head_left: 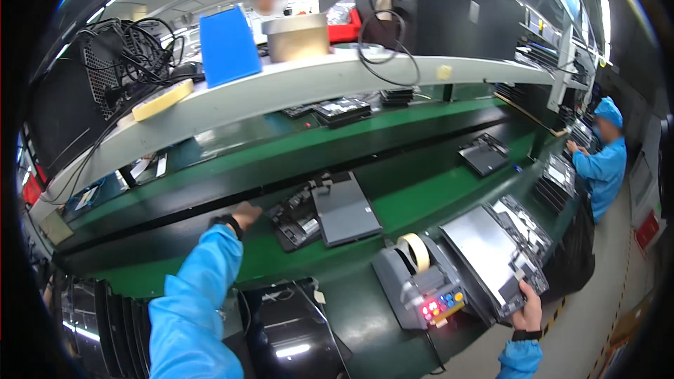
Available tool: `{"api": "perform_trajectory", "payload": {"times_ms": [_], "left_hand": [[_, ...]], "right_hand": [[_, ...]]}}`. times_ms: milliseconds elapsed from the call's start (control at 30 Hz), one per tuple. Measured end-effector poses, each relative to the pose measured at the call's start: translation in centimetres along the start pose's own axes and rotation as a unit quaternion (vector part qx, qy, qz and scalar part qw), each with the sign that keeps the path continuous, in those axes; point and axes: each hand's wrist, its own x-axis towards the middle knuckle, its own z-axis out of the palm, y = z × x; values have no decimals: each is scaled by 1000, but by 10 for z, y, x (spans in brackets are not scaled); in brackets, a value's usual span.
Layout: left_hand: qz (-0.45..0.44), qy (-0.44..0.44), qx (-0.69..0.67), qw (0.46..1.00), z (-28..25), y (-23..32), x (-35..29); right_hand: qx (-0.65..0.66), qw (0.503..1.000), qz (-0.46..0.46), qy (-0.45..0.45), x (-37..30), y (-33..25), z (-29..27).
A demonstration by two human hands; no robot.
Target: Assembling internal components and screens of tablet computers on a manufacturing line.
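My left hand reaches over the green conveyor, just left of a dark open electronic chassis. Its fingers are blurred, so I cannot tell whether they are closed. Against that chassis lies a flat grey panel. At the lower right, my right hand grips the near corner of a flat electronic unit with a silvery panel and exposed black parts, its thumb on top. Between the hands stands a grey tape dispenser with a cream roll and lit red buttons.
Dark glossy panels stand at the lower left. A similar unit lies farther along the conveyor. Stacked units sit at the right, near a co-worker in blue. Overhead, a shelf carries a blue box and cables.
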Motion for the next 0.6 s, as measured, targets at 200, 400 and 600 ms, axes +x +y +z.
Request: {"api": "perform_trajectory", "payload": {"times_ms": [200,400,600], "left_hand": [[-439,-113,-489,745,-34,138,17],[-397,-121,-565,713,-10,113,22],[-271,33,-866,418,-16,139,20]], "right_hand": [[-378,922,3,85,-34,-37,18],[-631,760,95,123,-28,-52,12],[-687,701,61,181,-36,-49,13]]}}
